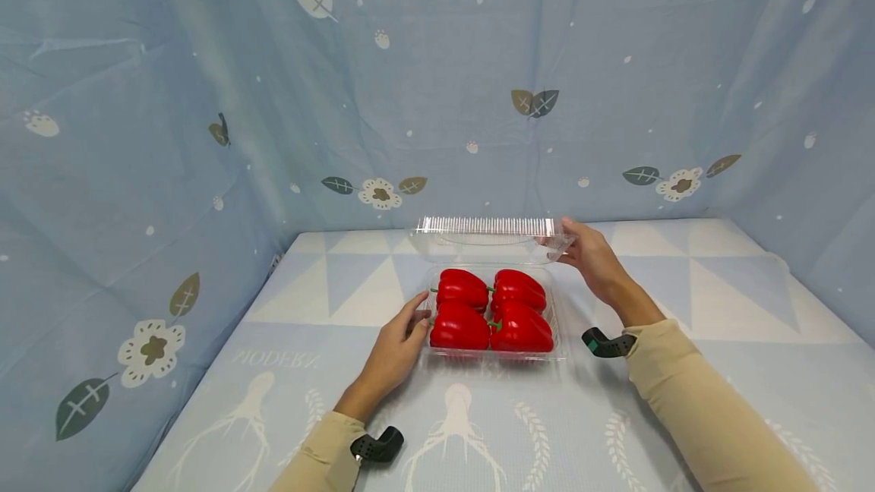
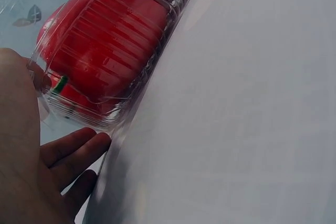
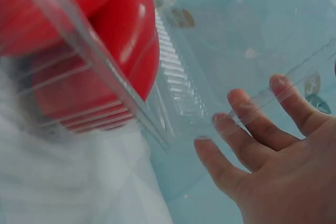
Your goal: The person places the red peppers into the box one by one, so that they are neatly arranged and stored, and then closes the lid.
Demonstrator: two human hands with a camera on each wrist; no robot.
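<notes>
A clear plastic clamshell container (image 1: pixel 557 325) sits on the table with its hinged lid (image 1: pixel 488 249) raised at the far side. Inside it several red bell peppers (image 1: pixel 461 326) with green stems lie in two rows. My left hand (image 1: pixel 399 344) touches the container's left side; in the left wrist view some of its fingers (image 2: pixel 79 150) extend beside the base. At the lid's right edge is my right hand (image 1: pixel 588 257). Its fingers (image 3: pixel 257 129) are fairly straight and touch the clear plastic in the right wrist view. Part of the left thumb area is hidden by the rim.
The table (image 1: pixel 328 378) bears a pale blue and white patterned cloth. Blue fabric (image 1: pixel 444 82) printed with leaves and flowers hangs behind the table and at both sides. Each forearm has a dark band (image 1: pixel 608 343) at the wrist.
</notes>
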